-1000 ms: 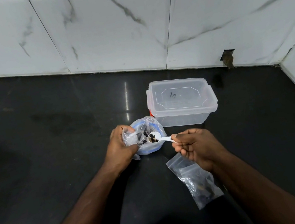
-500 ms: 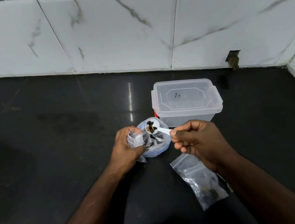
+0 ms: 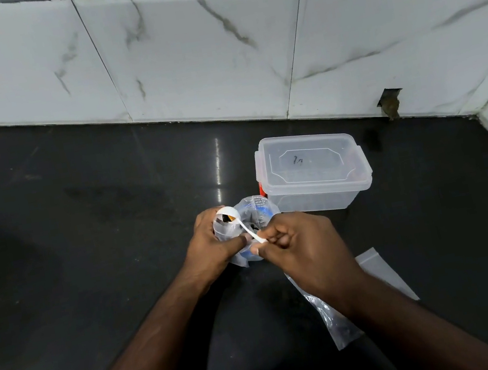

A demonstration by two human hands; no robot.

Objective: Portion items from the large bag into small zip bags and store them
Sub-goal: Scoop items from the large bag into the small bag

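Zip bag (image 3: pixel 224 231), small and clear, stands in our left hand (image 3: pixel 211 248), fingers curled round it, just left of the large bag (image 3: pixel 257 215). Our right hand (image 3: pixel 298 246) pinches the white spoon (image 3: pixel 235 218), tipped over the bag's mouth. We judge this portion half done: sealing and storing remain. A filled bag (image 3: pixel 332 315) lies near right beside spare flat ones (image 3: pixel 383 271). Far right, the lidded tub (image 3: pixel 311 170) still needs opening; nothing blocks it.
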